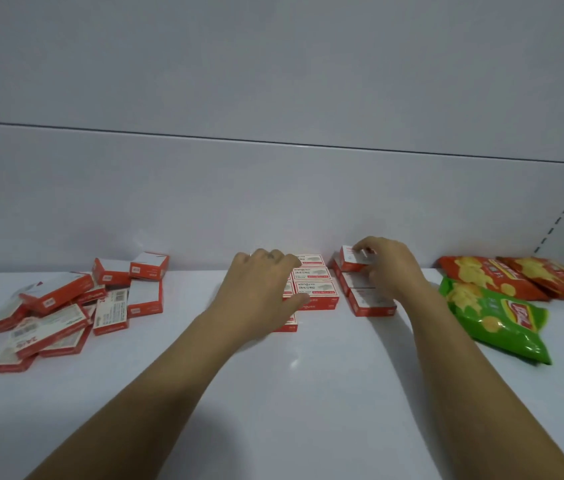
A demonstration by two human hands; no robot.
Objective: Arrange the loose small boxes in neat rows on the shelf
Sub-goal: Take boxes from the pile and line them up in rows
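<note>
tidying boxes on shelf [308, 393]
pinching back box [351, 262] with right hand [389, 268]; left hand [259, 292] on middle row [315, 289], fingers seemingly flat; gap between rows.

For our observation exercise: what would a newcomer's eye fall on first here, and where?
A jumbled heap of red-and-white boxes sprawls at far left. In the middle, the left hand rests on the neat rows while the right hand grips a box just right of them, toward the back. A green crisp bag lies far right.
</note>
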